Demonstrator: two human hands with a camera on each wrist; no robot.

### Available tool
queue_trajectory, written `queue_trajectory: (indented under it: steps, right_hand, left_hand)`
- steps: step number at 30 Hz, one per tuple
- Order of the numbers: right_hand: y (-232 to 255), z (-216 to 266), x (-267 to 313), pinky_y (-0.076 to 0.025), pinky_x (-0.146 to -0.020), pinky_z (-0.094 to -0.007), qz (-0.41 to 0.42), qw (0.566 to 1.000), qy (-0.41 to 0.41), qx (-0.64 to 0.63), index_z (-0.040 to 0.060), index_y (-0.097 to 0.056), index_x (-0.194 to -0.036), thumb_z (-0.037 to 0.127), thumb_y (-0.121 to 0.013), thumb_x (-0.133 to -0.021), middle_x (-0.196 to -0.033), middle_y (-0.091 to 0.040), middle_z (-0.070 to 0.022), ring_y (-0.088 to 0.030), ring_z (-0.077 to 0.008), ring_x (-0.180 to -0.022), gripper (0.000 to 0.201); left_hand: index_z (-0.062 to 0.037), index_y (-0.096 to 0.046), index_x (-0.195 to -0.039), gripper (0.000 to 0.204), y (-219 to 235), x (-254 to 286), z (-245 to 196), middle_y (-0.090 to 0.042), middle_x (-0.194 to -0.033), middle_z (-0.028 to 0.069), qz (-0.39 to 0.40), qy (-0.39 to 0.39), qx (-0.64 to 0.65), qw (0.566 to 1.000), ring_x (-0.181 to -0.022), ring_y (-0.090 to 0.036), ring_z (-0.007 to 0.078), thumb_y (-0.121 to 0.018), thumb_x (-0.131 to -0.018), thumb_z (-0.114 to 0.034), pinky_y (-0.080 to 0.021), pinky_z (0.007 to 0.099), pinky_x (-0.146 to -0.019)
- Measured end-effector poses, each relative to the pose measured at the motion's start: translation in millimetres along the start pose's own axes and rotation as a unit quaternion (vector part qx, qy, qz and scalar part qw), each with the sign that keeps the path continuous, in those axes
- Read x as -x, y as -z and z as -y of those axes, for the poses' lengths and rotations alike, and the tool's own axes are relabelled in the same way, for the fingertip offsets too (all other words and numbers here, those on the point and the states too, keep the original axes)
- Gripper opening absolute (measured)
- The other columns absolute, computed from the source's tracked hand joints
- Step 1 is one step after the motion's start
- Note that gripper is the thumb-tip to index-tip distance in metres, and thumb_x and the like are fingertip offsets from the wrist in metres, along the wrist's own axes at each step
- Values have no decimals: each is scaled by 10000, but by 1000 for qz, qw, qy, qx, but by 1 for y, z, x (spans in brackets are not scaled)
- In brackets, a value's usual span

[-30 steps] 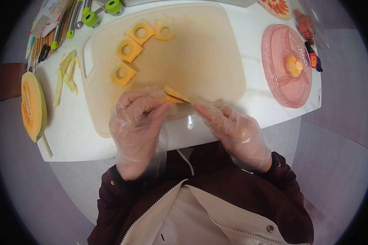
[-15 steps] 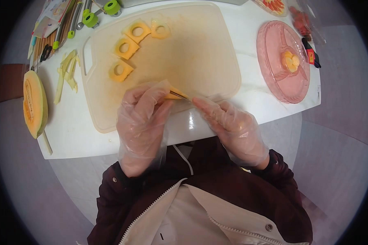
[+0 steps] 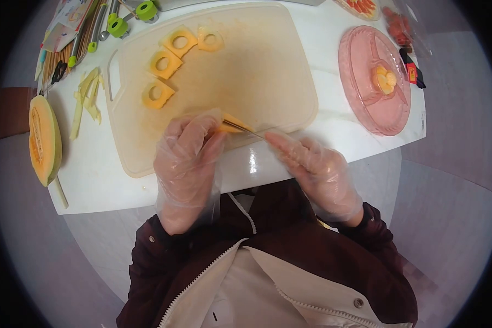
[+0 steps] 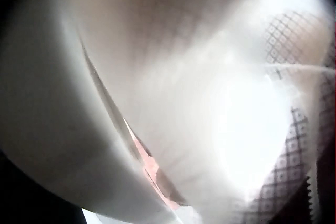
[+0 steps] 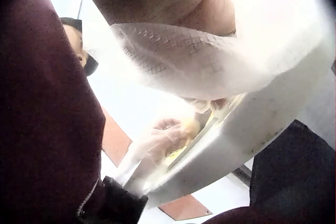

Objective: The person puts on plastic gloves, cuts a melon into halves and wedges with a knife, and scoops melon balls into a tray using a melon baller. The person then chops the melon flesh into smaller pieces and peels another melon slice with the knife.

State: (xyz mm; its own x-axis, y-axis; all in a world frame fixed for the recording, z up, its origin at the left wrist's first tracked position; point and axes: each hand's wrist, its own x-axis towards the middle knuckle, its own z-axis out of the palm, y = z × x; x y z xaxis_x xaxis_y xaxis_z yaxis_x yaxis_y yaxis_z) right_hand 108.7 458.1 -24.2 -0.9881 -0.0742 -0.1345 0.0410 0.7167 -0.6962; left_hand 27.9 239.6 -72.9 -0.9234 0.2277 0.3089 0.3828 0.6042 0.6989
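Pinches a cantaloupe piece [image 3: 235, 119] in the left hand [image 3: 188, 159], right at the fingertips, at two o'clock from the palm, over the six o'clock edge of the cutting board [image 3: 268, 82]; hard to tell if touching it. Grips a slim metal tool [image 3: 254, 133] in the right hand [image 3: 316, 169], aimed toward ten o'clock, overlapping the fruit and nearly parallel to its long axis. Holds the right fingertips just clear of the fruit.

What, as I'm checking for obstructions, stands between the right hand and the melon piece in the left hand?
Only the thin metal tool, held by the right hand, bridging the gap to the melon piece in the left hand. The head view shows nothing else between.
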Motion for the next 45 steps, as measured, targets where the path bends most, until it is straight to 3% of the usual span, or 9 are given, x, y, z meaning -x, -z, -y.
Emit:
queue_trajectory:
  steps: [6,8,11,14,20,23,32,34,45]
  right_hand:
    - [-10,-11,-6,-536,-778,-297,-1,995,-12,-104,108,-634,-1441,-5,-611,-990,-948,-679,-113,-661,-190,-820,466]
    - [-8,-9,-6,-511,-851,-265,-6,962,-88,-258,22,-655,-1402,-26,-631,-980,-1119,-735,-30,-605,-97,-890,425]
    - [-2,-4,-5,-499,-867,-247,-11,955,-115,-272,1,-640,-1415,-40,-605,-978,-1126,-716,8,-575,-71,-938,440]
    - [9,2,1,-498,-807,-253,-13,926,-159,-342,-14,-605,-1438,9,-613,-1010,-1111,-707,-71,-577,-90,-851,429]
    - [11,2,16,-494,-726,-266,-26,982,-58,-178,81,-629,-1449,13,-622,-1004,-926,-647,-49,-567,-118,-764,450]
    - [14,9,16,-499,-719,-290,-10,992,-68,-109,154,-652,-1438,24,-627,-999,-831,-576,-70,-568,-164,-733,459]
    - [13,13,16,-515,-714,-388,19,999,-23,-13,223,-599,-1484,72,-646,-974,-825,-574,-102,-608,-283,-733,534]
    - [11,15,15,-514,-712,-388,18,1000,-21,-14,228,-603,-1479,71,-651,-972,-826,-574,-101,-609,-282,-733,533]
    - [10,16,12,-520,-715,-365,14,999,-27,-14,223,-625,-1465,37,-668,-956,-808,-559,-85,-597,-249,-718,543]
  left_hand:
    - [-40,-726,-1029,278,3,2,2,-696,-969,97,-8,-14,11,1000,-795,-703,217,-830,-781,28,-567,318,-725]
    - [-38,-725,-1031,277,3,3,1,-697,-965,95,-5,-17,5,1000,-796,-703,217,-829,-783,29,-568,314,-731]
    - [-80,-718,-1043,302,2,2,-1,-691,-971,103,1,12,41,999,-805,-697,268,-841,-780,4,-564,357,-694]
    - [-78,-711,-1046,307,3,2,-1,-684,-972,101,2,-1,34,999,-795,-697,260,-839,-781,10,-567,349,-692]
    - [-62,-709,-1034,289,15,8,4,-695,-966,118,14,50,22,998,-813,-704,269,-831,-783,15,-571,351,-705]
    - [-52,-727,-992,246,16,8,12,-719,-1002,140,-9,11,26,1000,-838,-710,294,-830,-777,7,-575,363,-723]
    - [-27,-766,-920,179,10,4,4,-732,-1028,161,-19,11,9,1000,-843,-710,324,-832,-754,-16,-569,366,-715]
    - [-21,-766,-962,203,12,3,3,-730,-1045,118,-7,14,-1,1000,-856,-732,253,-826,-773,25,-579,314,-752]
    - [-4,-756,-917,149,6,1,6,-738,-1012,129,-14,21,38,999,-825,-734,235,-804,-786,48,-587,303,-726]
